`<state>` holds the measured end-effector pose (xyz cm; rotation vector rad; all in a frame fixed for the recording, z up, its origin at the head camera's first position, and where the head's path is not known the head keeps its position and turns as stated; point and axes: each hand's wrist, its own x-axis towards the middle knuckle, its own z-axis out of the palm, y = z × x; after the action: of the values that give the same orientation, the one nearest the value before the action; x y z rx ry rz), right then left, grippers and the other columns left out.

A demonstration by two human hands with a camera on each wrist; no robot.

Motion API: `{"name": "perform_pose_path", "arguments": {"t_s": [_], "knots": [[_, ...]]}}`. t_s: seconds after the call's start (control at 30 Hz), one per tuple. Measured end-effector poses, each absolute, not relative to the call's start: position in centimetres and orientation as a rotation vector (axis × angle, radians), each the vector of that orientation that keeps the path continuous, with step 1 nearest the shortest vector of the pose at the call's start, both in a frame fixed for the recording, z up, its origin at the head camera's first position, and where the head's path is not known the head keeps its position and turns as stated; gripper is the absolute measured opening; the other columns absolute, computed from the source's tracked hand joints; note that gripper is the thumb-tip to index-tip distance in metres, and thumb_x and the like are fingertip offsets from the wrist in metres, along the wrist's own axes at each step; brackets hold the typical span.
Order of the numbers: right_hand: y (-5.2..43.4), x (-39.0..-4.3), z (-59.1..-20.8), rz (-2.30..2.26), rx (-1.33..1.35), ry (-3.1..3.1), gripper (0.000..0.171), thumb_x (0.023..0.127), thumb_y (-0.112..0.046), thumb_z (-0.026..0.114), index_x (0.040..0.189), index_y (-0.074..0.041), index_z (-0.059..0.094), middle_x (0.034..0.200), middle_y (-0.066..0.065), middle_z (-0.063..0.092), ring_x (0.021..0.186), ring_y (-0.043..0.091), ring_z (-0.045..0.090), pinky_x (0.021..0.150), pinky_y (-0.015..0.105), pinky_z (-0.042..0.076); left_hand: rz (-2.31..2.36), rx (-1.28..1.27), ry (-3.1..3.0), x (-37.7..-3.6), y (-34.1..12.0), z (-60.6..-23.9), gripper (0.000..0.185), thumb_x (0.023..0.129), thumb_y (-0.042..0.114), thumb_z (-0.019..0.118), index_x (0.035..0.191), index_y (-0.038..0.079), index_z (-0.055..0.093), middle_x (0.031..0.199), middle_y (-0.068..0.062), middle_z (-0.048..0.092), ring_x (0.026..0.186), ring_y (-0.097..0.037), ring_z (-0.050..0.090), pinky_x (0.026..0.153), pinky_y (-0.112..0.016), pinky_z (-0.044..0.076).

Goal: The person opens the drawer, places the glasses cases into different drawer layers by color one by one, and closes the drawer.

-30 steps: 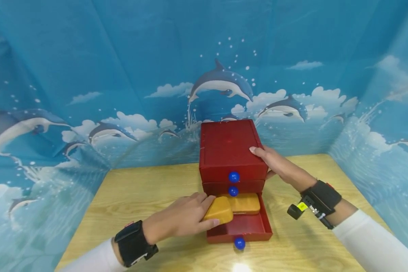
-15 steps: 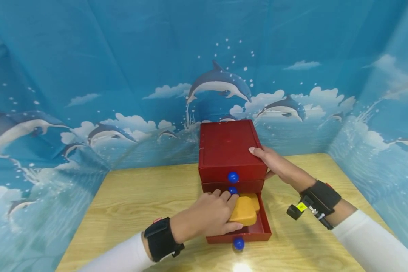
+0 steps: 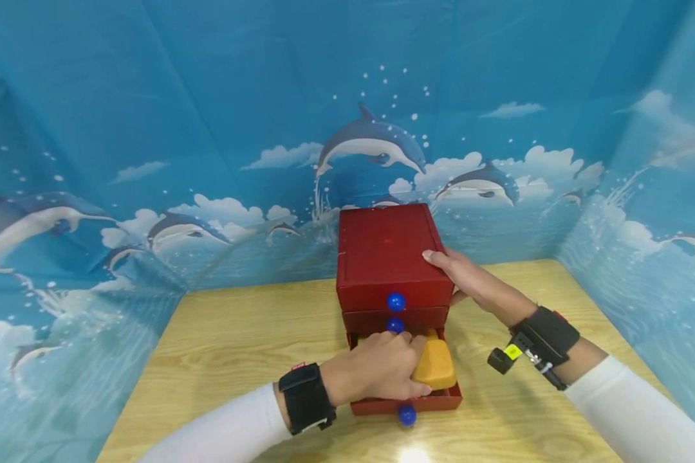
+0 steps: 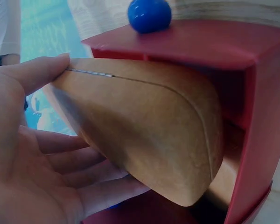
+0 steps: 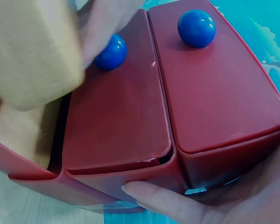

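Observation:
A yellow glasses case with a seam along its side is pinched in my left hand, thumb on one side and fingers on the other. It is tilted over the pulled-out bottom drawer of a red drawer cabinet. Deeper in that drawer lies a second yellow case, largely covered by my left hand in the head view. My right hand grips the cabinet's right side, thumb over the top edge; its other fingers are mostly hidden.
Blue ball knobs sit on the drawer fronts, and the two upper drawers are closed. The wooden table extends on both sides of the cabinet. A blue dolphin-print curtain hangs behind and around it.
My left hand has carried the glasses case rightward across the open drawer, from its left edge to its right side. My right hand has stayed on the cabinet.

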<state>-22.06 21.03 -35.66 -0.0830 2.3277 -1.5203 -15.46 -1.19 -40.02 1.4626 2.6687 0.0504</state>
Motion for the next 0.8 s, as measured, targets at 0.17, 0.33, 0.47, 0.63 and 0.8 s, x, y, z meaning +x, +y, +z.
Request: {"name": "perform_pose_path", "arguments": {"t_s": [0.17,0.33,0.47,0.63,0.8], "knots": [[20.9,-22.1,-35.6,-1.511,-0.079,2.329,0.076,0.107,-0.06,0.038,0.158,-0.006,0.026,0.142,0.024,0.055,0.112,0.03,0.067,0.083,0.048,0.063,0.063,1.461,2.637,-15.7,-0.9,-40.9,0.058,0.09,0.055,0.074,0.122,0.007,0.064,0.091,0.005,0.063,0.061,-0.001,0.047,0.052,-0.014,0.038],[21.1,-22.1,-35.7,-1.512,-0.081,2.326,0.076,0.107,-0.06,0.037,0.158,-0.005,0.025,0.141,0.025,0.055,0.11,0.028,0.068,0.083,0.047,0.063,0.147,1.406,2.552,-16.0,-0.8,-41.4,0.05,0.091,0.052,0.075,0.112,0.008,0.066,0.075,0.008,0.049,0.054,-0.003,0.043,0.047,-0.017,0.032],[21.1,-22.1,-35.8,-1.513,-0.086,2.326,0.078,0.107,-0.061,0.037,0.159,-0.004,0.025,0.142,0.025,0.055,0.111,0.028,0.068,0.084,0.047,0.063,0.234,1.268,2.454,-16.5,-0.8,-41.5,0.039,0.092,0.051,0.074,0.097,0.015,0.062,0.066,0.009,0.04,0.051,-0.005,0.038,0.048,-0.021,0.03],[21.0,-22.2,-35.9,-1.504,-0.081,2.323,0.079,0.106,-0.062,0.038,0.16,-0.005,0.024,0.144,0.025,0.053,0.116,0.032,0.066,0.085,0.048,0.063,0.298,1.138,2.403,-16.8,-0.9,-41.6,0.035,0.09,0.047,0.076,0.083,0.019,0.057,0.063,0.009,0.043,0.05,-0.006,0.041,0.048,-0.021,0.033],[21.1,-22.2,-35.9,-1.51,-0.089,2.318,0.078,0.107,-0.061,0.036,0.16,-0.005,0.023,0.144,0.025,0.053,0.114,0.031,0.066,0.084,0.048,0.063,0.312,1.107,2.404,-17.0,-0.7,-41.4,0.037,0.085,0.042,0.078,0.07,0.019,0.053,0.06,0.01,0.042,0.049,-0.006,0.04,0.047,-0.02,0.031]]}}
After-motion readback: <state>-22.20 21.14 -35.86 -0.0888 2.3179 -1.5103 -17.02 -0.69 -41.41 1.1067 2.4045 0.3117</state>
